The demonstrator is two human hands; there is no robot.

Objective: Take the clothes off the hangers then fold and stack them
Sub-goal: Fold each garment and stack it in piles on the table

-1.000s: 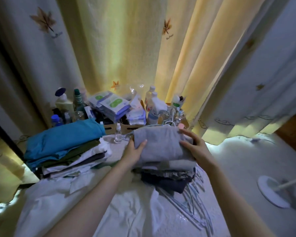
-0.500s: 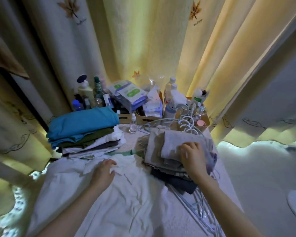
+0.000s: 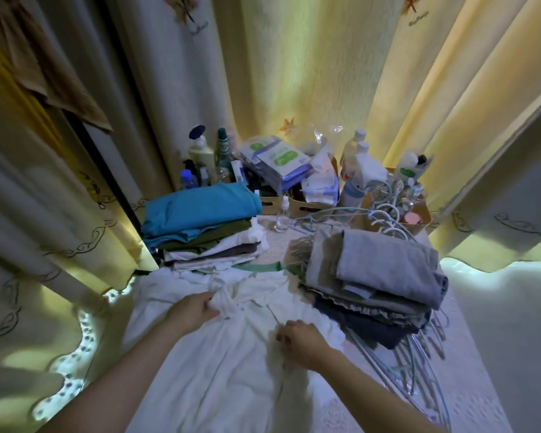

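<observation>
A white garment (image 3: 231, 364) lies spread on the table in front of me. My left hand (image 3: 194, 310) pinches bunched fabric near its collar. My right hand (image 3: 300, 339) is curled on the cloth at the garment's middle and grips a fold. To the right stands a stack of folded clothes with a grey piece (image 3: 384, 264) on top. At the back left stands a second stack topped by a teal garment (image 3: 197, 210). Empty wire hangers (image 3: 419, 354) lie under and beside the right stack.
Bottles (image 3: 200, 154), packets (image 3: 278, 160) and a box of toiletries (image 3: 416, 214) crowd the back of the table. More hangers (image 3: 384, 214) lie behind the right stack. Curtains hang close all round, and the table's edges drop off left and right.
Both hands left the grey folded piece on the right stack. The left hand went to the white garment first, then the right followed and took hold of the cloth.
</observation>
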